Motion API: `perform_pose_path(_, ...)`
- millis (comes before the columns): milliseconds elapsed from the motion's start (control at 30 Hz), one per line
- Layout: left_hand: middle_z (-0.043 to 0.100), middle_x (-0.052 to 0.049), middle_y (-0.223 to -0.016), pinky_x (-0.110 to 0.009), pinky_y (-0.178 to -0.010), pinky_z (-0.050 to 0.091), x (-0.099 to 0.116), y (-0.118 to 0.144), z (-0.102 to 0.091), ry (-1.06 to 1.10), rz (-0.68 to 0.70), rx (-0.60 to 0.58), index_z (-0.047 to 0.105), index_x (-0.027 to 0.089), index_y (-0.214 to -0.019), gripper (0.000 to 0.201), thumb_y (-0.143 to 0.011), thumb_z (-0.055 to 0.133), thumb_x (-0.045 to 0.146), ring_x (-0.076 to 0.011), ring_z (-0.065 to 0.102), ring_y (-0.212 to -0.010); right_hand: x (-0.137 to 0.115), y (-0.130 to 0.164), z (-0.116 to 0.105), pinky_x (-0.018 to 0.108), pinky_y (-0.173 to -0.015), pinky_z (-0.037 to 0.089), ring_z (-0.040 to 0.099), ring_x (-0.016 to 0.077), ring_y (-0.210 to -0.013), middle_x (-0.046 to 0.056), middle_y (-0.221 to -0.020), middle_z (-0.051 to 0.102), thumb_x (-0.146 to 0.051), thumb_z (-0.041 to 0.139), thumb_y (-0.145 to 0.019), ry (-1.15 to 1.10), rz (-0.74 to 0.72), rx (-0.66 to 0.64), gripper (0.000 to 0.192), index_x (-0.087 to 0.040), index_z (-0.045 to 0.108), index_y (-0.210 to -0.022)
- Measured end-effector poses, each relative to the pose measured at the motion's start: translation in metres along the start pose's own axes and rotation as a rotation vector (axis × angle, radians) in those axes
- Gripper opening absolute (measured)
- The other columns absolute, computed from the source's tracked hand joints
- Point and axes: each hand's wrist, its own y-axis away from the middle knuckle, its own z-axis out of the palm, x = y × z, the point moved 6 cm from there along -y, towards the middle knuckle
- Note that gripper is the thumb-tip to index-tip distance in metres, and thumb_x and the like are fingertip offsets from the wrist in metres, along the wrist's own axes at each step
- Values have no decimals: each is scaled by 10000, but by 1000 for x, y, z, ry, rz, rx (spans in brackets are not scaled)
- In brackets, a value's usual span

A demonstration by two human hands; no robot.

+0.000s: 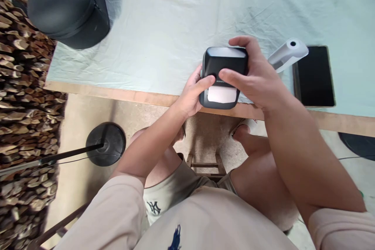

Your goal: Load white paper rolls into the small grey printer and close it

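A black printer, white paper showing at its front, sat above the table edge, gripped by both hands. The left hand wrapped its 9 o'clock side; the right hand clasped top and front. A white roll and tablet lay at 3 o'clock, a black case at 10.

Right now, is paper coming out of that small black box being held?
Yes: a white paper strip shows at the front slot of the small black boxy printer, gripped between the left hand and right hand.
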Motion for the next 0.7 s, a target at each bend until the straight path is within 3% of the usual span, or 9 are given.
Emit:
perform_pose_path(133, 921, -81, -1232, -478, -1151, 756, -1, 1, 1, 13, 2, 9, 767, 244, -1273, 522, -927, 965, 581, -395, 810, -1512, -10, 4, 6, 372, -705, 680, 804, 254, -966, 33, -1202, 812, -630, 946, -876, 7, -46, -71, 662, -358, 638, -1395)
perform_pose_path(233, 918, -75, -1261, -471, -1209, 731, -2, -1, 3, 27, -27, 36, 798, 248, -1257, 401, -1038, 848, 580, -378, 775, -1570, -11, 3, 1, 386, -788, 707, 806, 248, -993, 28, -1236, 816, -594, 876, -990, 126, -62, -35, 546, -361, 644, -1427)
perform_pose_path(333, 920, -74, -1231, -469, -1243, 713, -5, -4, 1, 73, -106, 141, 804, 253, -1337, 484, -1204, 558, 649, -342, 767, -1585, -7, 1, -6, 401, -891, 729, 823, 257, -1095, 47, -1333, 816, -561, 757, -1106, 198, -43, 8, 419, -377, 656, -1468)
perform_pose_path(400, 923, -77, -1220, -459, -1250, 711, -6, -5, 0, 96, -146, 203, 791, 242, -1392, 548, -1251, 431, 631, -325, 785, -1560, -6, 1, -10, 421, -962, 744, 829, 287, -1231, 81, -1476, 791, -525, 774, -1093, 165, -40, -11, 476, -380, 645, -1528)
perform_pose_path(467, 925, -69, -1207, -435, -1236, 717, -5, -7, 0, 111, -159, 229, 785, 226, -1390, 516, -1267, 422, 572, -311, 808, -1522, -8, 3, -13, 468, -1056, 750, 810, 320, -1361, 95, -1599, 740, -488, 851, -1025, 132, -80, -71, 656, -405, 599, -1625)
perform_pose_path(567, 914, -36, -1115, -414, -1199, 733, -5, -8, -2, 108, -162, 274, 793, 219, -1231, 423, -1268, 456, 471, -303, 821, -1495, -18, 9, -16, 524, -1184, 726, 783, 332, -1431, 62, -1633, 708, -451, 921, -953, 176, -170, -156, 836, -482, 548, -1700)
perform_pose_path(633, 905, -35, -1093, -427, -1219, 726, -4, -7, -3, 114, -162, 293, 775, 221, -1098, 418, -1260, 456, 437, -316, 796, -1533, -29, 11, -20, 525, -1171, 726, 761, 350, -1452, 65, -1616, 703, -465, 944, -934, 255, -224, -139, 807, -481, 598, -1664)
perform_pose_path(700, 911, -62, -1173, -459, -1287, 691, -4, -6, 0, 147, -172, 229, 765, 218, -1055, 456, -1257, 433, 457, -339, 735, -1616, -46, 12, -27, 526, -1043, 733, 784, 367, -1342, 90, -1489, 733, -517, 966, -920, 329, -274, -11, 691, -424, 689, -1546)
